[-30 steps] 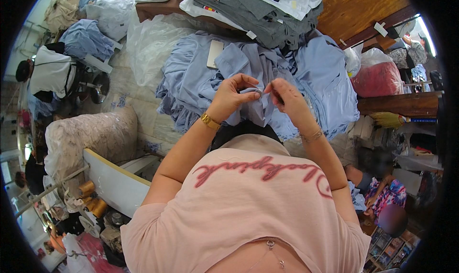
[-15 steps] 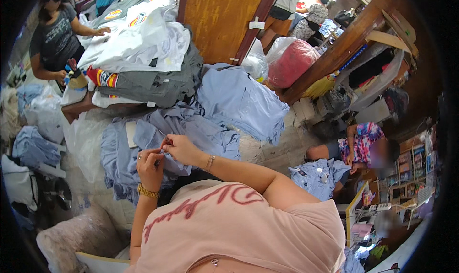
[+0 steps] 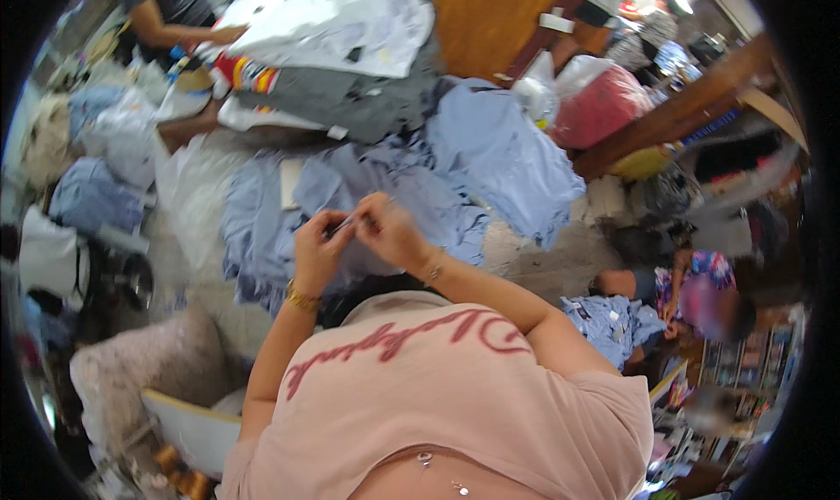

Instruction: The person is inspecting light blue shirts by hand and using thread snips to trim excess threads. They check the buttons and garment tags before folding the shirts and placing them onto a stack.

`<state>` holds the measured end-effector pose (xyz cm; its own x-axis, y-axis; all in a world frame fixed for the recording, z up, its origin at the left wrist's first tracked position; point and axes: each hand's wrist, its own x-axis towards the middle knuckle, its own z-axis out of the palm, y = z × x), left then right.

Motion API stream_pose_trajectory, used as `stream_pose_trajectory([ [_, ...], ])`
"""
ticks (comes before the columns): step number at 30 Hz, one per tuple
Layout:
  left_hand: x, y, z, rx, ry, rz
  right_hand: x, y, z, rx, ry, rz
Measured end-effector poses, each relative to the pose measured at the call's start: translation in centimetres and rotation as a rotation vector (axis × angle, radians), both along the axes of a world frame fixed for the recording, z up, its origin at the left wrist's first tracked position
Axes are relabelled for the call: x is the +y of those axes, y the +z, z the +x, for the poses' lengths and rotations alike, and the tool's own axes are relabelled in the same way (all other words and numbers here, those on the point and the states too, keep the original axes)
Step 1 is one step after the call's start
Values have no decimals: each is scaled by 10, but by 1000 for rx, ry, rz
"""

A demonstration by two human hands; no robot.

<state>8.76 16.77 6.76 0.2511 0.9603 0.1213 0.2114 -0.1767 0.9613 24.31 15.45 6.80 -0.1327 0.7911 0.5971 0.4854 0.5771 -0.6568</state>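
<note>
Both my hands are raised close together over a heap of light blue garments (image 3: 254, 211). My left hand (image 3: 320, 248) is closed, with thumb and fingers pinching a small, thin, dark object (image 3: 337, 230) whose kind I cannot make out. Right beside it, the bent fingers of my right hand (image 3: 392, 237) are drawn together at the object's other end. Motion blurs that hand slightly, and what lies inside its fingers is hidden. A pale rectangular card (image 3: 290, 184) rests on the heap just beyond my left hand.
Behind the heap, a table bears grey garments (image 3: 350, 102) and white ones (image 3: 350, 41); a person (image 3: 171, 23) works there. More blue garments (image 3: 499, 150) are piled to the right. A seated person (image 3: 700, 286) handles blue cloth (image 3: 612, 325). A stuffed sack (image 3: 149, 369) stands left.
The view has shifted, so the surroundings sit farther right and higher. My hands stay close together over the blue heap, and the right one has drawn slightly away from the left.
</note>
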Motion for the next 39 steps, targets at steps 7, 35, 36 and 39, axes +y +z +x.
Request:
stream_pose_trajectory([
  [7,-5,-14,-5,-220,17,-257,0,6,-8,821,74,-990],
  [35,5,-21,-13,-584,-39,-574,13,38,17,122,225,-1307],
  [36,5,-21,-14,-585,-35,-573,14,36,17,117,225,-1300],
  [39,5,-20,-13,-587,-25,-573,15,34,17,101,220,-1282],
])
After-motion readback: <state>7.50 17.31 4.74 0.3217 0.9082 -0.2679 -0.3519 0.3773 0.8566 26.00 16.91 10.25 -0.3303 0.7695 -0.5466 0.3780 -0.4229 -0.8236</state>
